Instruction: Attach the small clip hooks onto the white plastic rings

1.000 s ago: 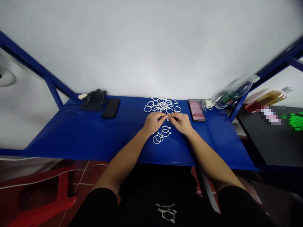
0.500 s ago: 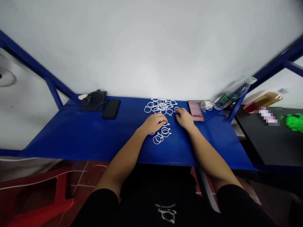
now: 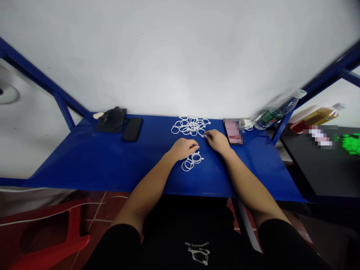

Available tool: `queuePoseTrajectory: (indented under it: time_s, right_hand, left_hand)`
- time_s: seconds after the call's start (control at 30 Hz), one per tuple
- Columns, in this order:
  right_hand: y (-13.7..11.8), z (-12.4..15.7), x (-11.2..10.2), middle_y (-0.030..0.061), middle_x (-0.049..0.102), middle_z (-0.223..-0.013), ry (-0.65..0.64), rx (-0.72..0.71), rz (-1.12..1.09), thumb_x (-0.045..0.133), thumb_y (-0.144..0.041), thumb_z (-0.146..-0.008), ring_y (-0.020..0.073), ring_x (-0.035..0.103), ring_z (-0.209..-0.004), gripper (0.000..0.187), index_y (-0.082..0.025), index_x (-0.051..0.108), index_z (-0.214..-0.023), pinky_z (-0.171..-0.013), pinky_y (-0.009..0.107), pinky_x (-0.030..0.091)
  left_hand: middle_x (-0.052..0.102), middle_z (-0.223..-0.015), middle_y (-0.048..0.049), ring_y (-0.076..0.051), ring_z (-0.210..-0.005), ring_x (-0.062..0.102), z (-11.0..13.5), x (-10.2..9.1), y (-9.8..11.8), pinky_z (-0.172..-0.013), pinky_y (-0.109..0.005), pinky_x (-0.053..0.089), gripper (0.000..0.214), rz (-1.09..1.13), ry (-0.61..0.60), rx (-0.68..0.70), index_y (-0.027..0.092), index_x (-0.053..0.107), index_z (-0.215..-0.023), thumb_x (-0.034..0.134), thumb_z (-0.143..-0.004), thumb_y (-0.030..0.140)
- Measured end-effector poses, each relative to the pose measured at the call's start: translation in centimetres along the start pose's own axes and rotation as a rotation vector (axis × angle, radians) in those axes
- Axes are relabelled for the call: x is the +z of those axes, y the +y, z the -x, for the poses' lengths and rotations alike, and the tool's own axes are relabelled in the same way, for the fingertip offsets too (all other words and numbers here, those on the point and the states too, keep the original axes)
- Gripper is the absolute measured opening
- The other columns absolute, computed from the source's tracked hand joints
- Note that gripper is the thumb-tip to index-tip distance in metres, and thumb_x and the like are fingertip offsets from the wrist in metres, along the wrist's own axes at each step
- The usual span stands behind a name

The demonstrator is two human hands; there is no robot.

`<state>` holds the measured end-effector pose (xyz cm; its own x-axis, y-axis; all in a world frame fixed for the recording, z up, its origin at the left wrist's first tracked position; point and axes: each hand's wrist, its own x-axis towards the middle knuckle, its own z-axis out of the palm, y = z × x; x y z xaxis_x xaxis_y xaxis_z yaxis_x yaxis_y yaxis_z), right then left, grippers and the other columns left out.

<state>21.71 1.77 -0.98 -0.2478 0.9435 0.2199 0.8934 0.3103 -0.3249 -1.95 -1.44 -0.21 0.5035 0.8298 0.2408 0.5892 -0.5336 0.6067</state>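
White plastic rings are heaped on the blue counter, and a smaller group of rings lies just beside the left hand, which is held curled, any hold hidden. The right hand is narrowed, its fingertips touching the heap's edge; whether a ring is gripped cannot be told.

Right of the rings, we find a pixelated phone, a blurred object and a green lump cut off.
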Motion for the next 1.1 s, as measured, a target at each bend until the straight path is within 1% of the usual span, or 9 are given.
queuePoseTrajectory:
  time_s: [0.17, 0.3, 0.4, 0.5, 0.67, 0.8, 0.9, 1.0, 1.1]
  right_hand:
    - [-0.5, 0.0, -0.5, 0.0082, 0.078, -0.103, 0.082, -0.039, -0.145, 0.062, -0.027, -0.097, 0.0242, 0.071, -0.092, 0.02, -0.022, 0.077, -0.109, -0.084, 0.036, 0.056]
    - [-2.1, 0.5, -0.5, 0.0061, 0.078, -0.093, 0.188, -0.125, -0.427, 0.066, -0.037, -0.096, 0.0188, 0.067, -0.074, 0.021, -0.022, 0.078, -0.104, -0.073, 0.032, 0.055]
    - [-3.2, 1.0, -0.1, 0.0014, 0.072, -0.077, 0.137, -0.139, -0.668, 0.072, -0.045, -0.092, 0.0141, 0.058, -0.06, 0.025, -0.022, 0.079, -0.098, -0.06, 0.028, 0.049]
    - [-3.5, 1.1, 0.0, -0.0023, 0.064, -0.062, 0.057, -0.076, -0.864, 0.078, -0.053, -0.087, 0.0119, 0.051, -0.053, 0.032, -0.021, 0.079, -0.092, -0.054, 0.026, 0.043]
    - [-3.5, 0.9, -0.3, -0.0003, 0.068, -0.065, -0.031, -0.045, -1.025, 0.086, -0.056, -0.078, 0.0127, 0.056, -0.056, 0.037, -0.02, 0.078, -0.083, -0.053, 0.026, 0.045]
    - [-3.5, 0.8, -0.1, 0.0007, 0.07, -0.069, -0.044, -0.067, -1.035, 0.085, -0.055, -0.08, 0.0132, 0.059, -0.057, 0.036, -0.02, 0.077, -0.087, -0.054, 0.026, 0.047]
    - [-2.7, 0.7, -0.2, 0.0019, 0.074, -0.079, 0.01, -0.072, -0.96, 0.08, -0.052, -0.086, 0.0138, 0.061, -0.06, 0.036, -0.021, 0.077, -0.105, -0.058, 0.028, 0.052]
    - [-1.3, 0.4, -0.8, 0.0056, 0.078, -0.099, 0.099, -0.153, -0.659, 0.07, -0.04, -0.095, 0.0182, 0.068, -0.077, 0.027, -0.023, 0.076, -0.115, -0.075, 0.034, 0.058]
    - [-0.2, 0.2, -1.1, 0.0094, 0.075, -0.114, 0.042, -0.263, -0.365, 0.059, -0.022, -0.097, 0.0246, 0.07, -0.105, 0.026, -0.022, 0.077, -0.116, -0.095, 0.04, 0.056]
  left_hand:
    - [0.078, -0.08, -0.0007, -0.017, -0.074, 0.072, -0.2, -0.1, 0.0, -0.074, -0.031, 0.056, 0.012, 0.004, 0.154, 0.027, 0.024, 0.08, -0.101, 0.071, -0.095, 0.029]
    - [0.079, -0.096, -0.0047, -0.018, -0.083, 0.072, -0.5, -0.1, -0.2, -0.083, -0.036, 0.058, 0.017, -0.005, 0.326, 0.066, 0.022, 0.078, -0.111, 0.072, -0.096, 0.026]
    - [0.079, -0.099, -0.0047, -0.019, -0.09, 0.073, -0.5, -0.2, -0.3, -0.086, -0.037, 0.059, 0.015, -0.018, 0.364, 0.104, 0.024, 0.078, -0.11, 0.069, -0.098, 0.029]
    - [0.08, -0.098, -0.0033, -0.018, -0.089, 0.074, -0.5, -0.3, -0.3, -0.084, -0.036, 0.058, 0.014, -0.006, 0.365, 0.144, 0.025, 0.079, -0.105, 0.067, -0.101, 0.031]
    - [0.08, -0.093, -0.0017, -0.016, -0.086, 0.073, -0.4, -0.4, 0.0, -0.082, -0.034, 0.056, 0.014, 0.046, 0.359, 0.165, 0.024, 0.078, -0.097, 0.065, -0.102, 0.029]
    - [0.078, -0.091, -0.0021, -0.017, -0.084, 0.071, -0.4, -0.6, 0.2, -0.081, -0.034, 0.054, 0.016, 0.012, 0.359, 0.171, 0.023, 0.075, -0.094, 0.063, -0.103, 0.028]
    - [0.076, -0.09, -0.0025, -0.017, -0.084, 0.069, -0.4, -0.9, 0.2, -0.081, -0.035, 0.053, 0.014, -0.008, 0.385, 0.182, 0.021, 0.072, -0.093, 0.062, -0.102, 0.025]
    - [0.074, -0.088, -0.0027, -0.017, -0.084, 0.067, -0.4, -1.2, 0.1, -0.081, -0.035, 0.052, 0.014, -0.007, 0.423, 0.171, 0.021, 0.071, -0.093, 0.061, -0.102, 0.024]
    - [0.073, -0.087, -0.0027, -0.018, -0.084, 0.067, -0.3, -1.4, 0.0, -0.081, -0.034, 0.052, 0.015, -0.01, 0.464, 0.149, 0.021, 0.071, -0.093, 0.06, -0.102, 0.024]
